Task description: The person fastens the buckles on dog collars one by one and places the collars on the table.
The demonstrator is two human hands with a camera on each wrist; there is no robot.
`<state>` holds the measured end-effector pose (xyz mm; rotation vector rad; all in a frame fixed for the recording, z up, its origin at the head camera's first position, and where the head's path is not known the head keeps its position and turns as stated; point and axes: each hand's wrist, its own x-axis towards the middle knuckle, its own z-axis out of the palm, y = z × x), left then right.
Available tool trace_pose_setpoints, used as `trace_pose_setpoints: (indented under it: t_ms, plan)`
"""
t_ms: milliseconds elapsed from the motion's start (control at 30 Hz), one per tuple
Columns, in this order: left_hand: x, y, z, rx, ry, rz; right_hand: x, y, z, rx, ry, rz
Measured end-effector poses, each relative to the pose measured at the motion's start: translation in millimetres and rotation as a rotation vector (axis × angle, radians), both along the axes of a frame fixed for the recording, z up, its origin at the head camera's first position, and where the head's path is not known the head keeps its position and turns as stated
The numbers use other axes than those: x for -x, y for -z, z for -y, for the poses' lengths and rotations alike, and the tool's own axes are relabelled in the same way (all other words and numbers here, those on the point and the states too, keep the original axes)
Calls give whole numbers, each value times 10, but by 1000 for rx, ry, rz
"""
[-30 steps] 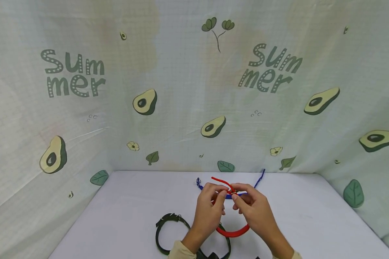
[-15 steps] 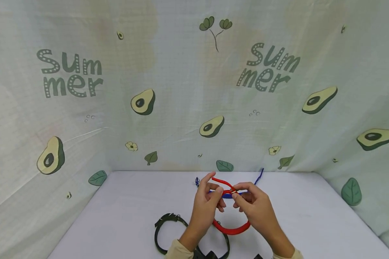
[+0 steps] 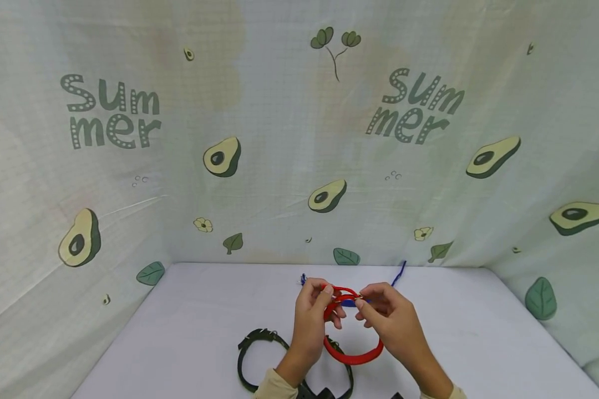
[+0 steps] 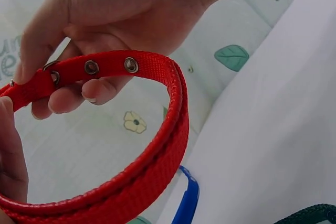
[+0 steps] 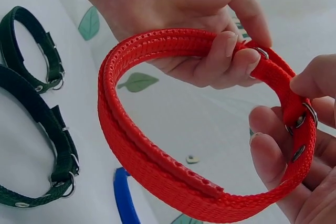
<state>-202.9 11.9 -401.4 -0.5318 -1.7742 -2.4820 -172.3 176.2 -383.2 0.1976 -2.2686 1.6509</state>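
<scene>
A red collar (image 3: 356,359), made of webbing with a padded inner strip, hangs in a loop between both hands above the table. My left hand (image 3: 306,327) pinches its strap near the loose end, close to a metal ring (image 5: 262,52) in the right wrist view. Thumb and fingers of my right hand (image 3: 394,321) grip the strap beside a metal buckle (image 5: 311,113). Metal eyelets (image 4: 131,65) run along that stretch of strap in the left wrist view. Part of the strap near the buckle is hidden by the right fingers.
Two dark collars with metal rings lie at the front: one dark collar (image 3: 242,366) left of the left arm, another dark collar (image 3: 350,382) below the red loop. A blue collar (image 3: 349,303) lies behind the hands. Patterned cloth (image 3: 279,111) hangs beyond the white table (image 3: 204,310).
My left hand lets go of the strap, lifts its index finger, and now grips the loose red end that was sticking out to the upper left. The right hand stays at the buckle.
</scene>
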Motion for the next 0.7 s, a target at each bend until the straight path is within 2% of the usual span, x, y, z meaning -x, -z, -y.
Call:
trace_pose_setpoints:
  t_ms: [300,533,700]
  plan:
    - [-11,3,25,53,-4,-22,6,41,23,1,9,-8]
    - [-11,17,21,87,82,-98,24,78,12,-1,-24,-80]
    - [-11,21,1,92,124,-121,-6,57,-9,-35,-68,-144]
